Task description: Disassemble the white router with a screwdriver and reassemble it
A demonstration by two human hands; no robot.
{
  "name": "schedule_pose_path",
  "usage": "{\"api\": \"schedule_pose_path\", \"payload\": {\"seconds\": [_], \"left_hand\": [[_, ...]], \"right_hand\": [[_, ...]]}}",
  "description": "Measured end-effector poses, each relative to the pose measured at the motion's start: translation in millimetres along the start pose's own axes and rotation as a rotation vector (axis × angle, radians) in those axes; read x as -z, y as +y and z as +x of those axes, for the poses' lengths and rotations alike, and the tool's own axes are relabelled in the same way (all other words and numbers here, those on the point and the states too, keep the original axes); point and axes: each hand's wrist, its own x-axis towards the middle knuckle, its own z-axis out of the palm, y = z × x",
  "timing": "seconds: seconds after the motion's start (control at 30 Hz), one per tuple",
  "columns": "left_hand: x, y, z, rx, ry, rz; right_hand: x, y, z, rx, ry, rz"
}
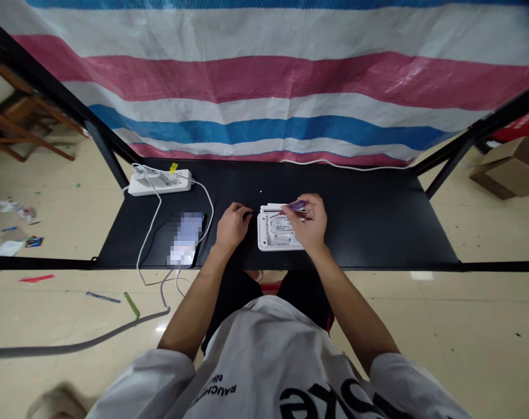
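A white plastic device (264, 240), perforated and with a label on its face, lies flat on the black table. Purple-handled, a screwdriver (297, 205) is in the grip of my right hand (310, 224), its thin shaft pointing left over the device. My right fingers are closed around the handle, and the hand covers the device's right end. To the left of the device, apart from it, my left hand (233, 226) rests on the table with fingers curled and thumb near the fingertips; whatever they may pinch is too small to make out.
On the left, a white power strip (159, 183) carries plugged-in chargers and cables. A phone (186, 240) with a cable lies before it. Striped sheeting (264, 81) hangs behind the black table (377, 221). A cardboard box (511, 169) stands at right, a wooden chair (24, 116) at left.
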Motion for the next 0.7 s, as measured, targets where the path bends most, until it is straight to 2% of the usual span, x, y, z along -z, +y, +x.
{"api": "schedule_pose_path", "payload": {"seconds": [0.17,0.4,0.57,0.7], "left_hand": [[1.5,-10,12,-0.032,-0.042,-0.010],[4.9,-9,11,-0.113,-0.059,-0.018],[17.4,7,-7,-0.213,0.002,-0.166],[27.1,29,-37,-0.214,-0.036,-0.325]], "right_hand": [[10,-1,-5,0.023,0.038,-0.026],[18,-8,-11,0.000,0.094,-0.002],[19,-20,-14,-0.010,0.152,0.026],[23,-25,-18,-0.020,0.153,-0.003]]}}
